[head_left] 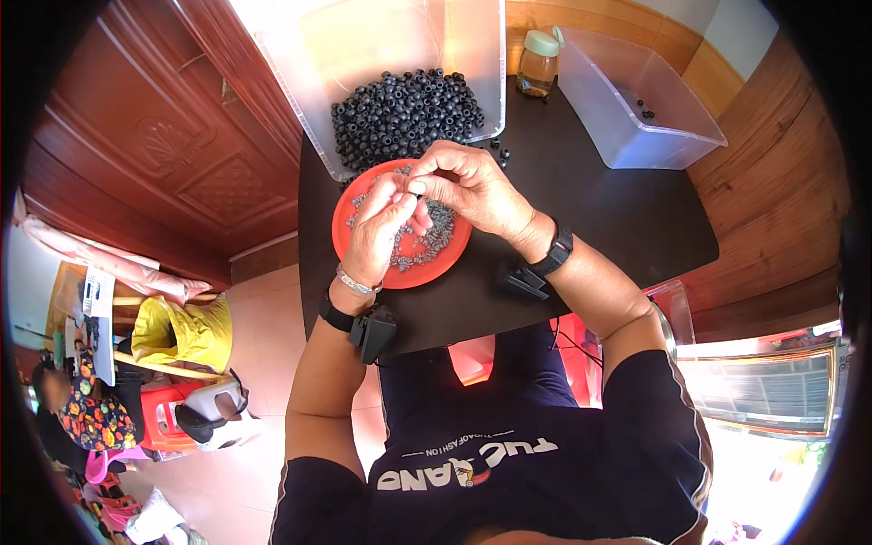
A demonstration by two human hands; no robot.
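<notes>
My left hand [377,232] and my right hand [472,186] meet above a round orange-red plate [350,250]. The fingers of both are closed in a pinch around a small black piece [417,193], mostly hidden between the fingertips. On the plate lie many small grey metal parts [440,238], partly covered by my hands. Just beyond it, a large clear plastic bin [495,68] is tipped toward me, with a heap of black round pieces with holes [404,113] inside.
Several loose black pieces [502,156] lie on the dark table [599,218] beside the bin. A lidded jar [538,65] and another clear bin [668,145], with a few black pieces inside, stand at the far right. At left, a person in a patterned garment [95,404] sits near a yellow bag [195,336].
</notes>
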